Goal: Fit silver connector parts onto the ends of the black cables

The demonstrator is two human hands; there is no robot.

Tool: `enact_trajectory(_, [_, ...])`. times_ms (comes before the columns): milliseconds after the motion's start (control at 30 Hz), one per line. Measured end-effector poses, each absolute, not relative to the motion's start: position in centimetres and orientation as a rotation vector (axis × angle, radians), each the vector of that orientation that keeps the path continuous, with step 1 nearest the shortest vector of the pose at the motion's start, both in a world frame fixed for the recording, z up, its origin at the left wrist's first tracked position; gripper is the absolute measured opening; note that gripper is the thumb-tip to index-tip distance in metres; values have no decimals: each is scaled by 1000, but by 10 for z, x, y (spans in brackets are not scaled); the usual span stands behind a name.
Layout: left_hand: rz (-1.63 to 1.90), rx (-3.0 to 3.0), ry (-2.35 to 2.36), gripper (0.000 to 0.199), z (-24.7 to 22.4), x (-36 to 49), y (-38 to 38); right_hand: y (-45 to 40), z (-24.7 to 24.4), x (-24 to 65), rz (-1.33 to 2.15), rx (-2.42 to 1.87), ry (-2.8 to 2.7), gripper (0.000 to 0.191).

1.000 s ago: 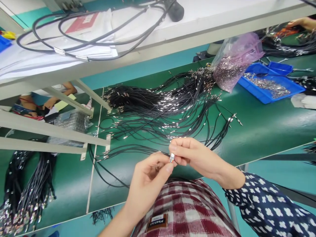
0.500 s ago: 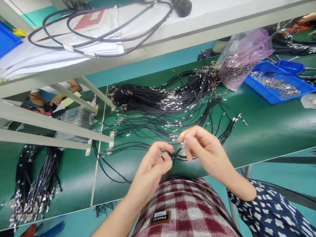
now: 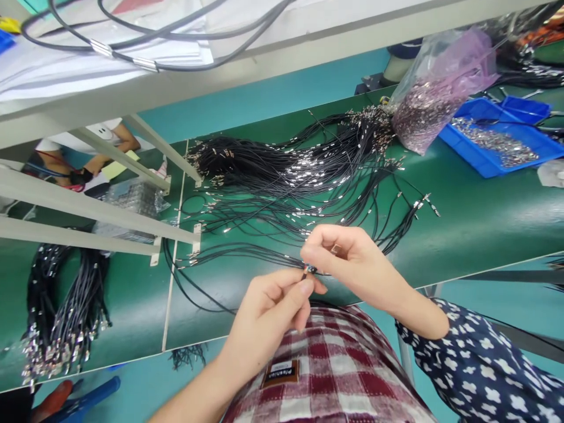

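The cable end (image 3: pixel 310 269) is pinched by the left hand (image 3: pixel 274 304); a metal piece (image 3: pixel 335 249) is held in the curled right hand (image 3: pixel 352 267).

A long green desk (image 3: pixel 476 217) runs across the view, with a pale seam (image 3: pixel 170 299) at its left part. Above it is a white shelf (image 3: pixel 352 44), and pale bars (image 3: pixel 101 211) stand at the left. The floor (image 3: pixel 476 299) is turquoise, and light shines on the desk surface

Black cables (image 3: pixel 264 167) on green table (image 3: pixel 476 217)
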State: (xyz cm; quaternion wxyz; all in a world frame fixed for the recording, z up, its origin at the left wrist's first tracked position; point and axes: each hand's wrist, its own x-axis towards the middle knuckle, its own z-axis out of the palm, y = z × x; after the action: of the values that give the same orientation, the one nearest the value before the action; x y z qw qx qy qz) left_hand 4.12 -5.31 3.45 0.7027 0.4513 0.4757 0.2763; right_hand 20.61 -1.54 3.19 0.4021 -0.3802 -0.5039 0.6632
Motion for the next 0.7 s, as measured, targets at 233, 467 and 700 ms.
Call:
enact_trajectory(233, [663, 1029, 987, 27, 31, 36, -58, -14, 28, 210, 1839, -841, -1229, 31])
enact_trajectory(467, [895, 1301, 1286, 8, 37, 39, -59, -20, 33, 212, 1679, -971, -1327, 23])
enact_trajectory(700, [916, 1287, 1273, 8, 35, 45, -61, -19, 28, 210, 1668, -847, -1318, 32])
